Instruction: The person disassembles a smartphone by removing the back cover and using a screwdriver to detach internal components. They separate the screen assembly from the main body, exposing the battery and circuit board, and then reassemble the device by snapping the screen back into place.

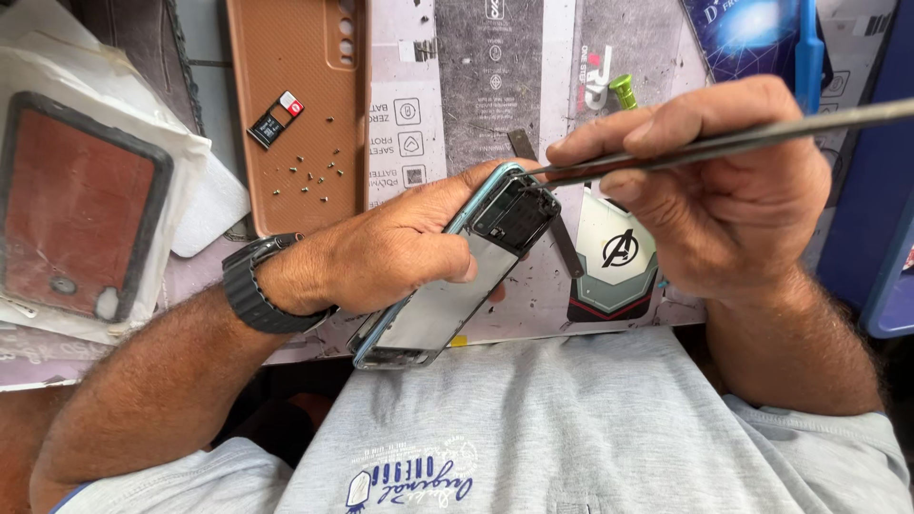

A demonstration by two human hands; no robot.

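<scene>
My left hand (pixel 400 249) grips an opened smartphone (pixel 455 281) with its back cover off, tilted up over the bench edge. A dark watch sits on that wrist. My right hand (pixel 724 186) holds long metal tweezers (pixel 724 145), whose tips touch the dark circuit area at the phone's top end (pixel 522 202). Both hands hover close together above the worktop.
A brown phone case (pixel 295 190) lies at upper left, holding several tiny screws (pixel 309 176) and a small black card tray (pixel 276 119). A red phone case in clear plastic (pixel 76 205) lies far left. A green-tipped tool (pixel 624 90) and a printed shield-shaped sticker (pixel 619 257) rest on the mat.
</scene>
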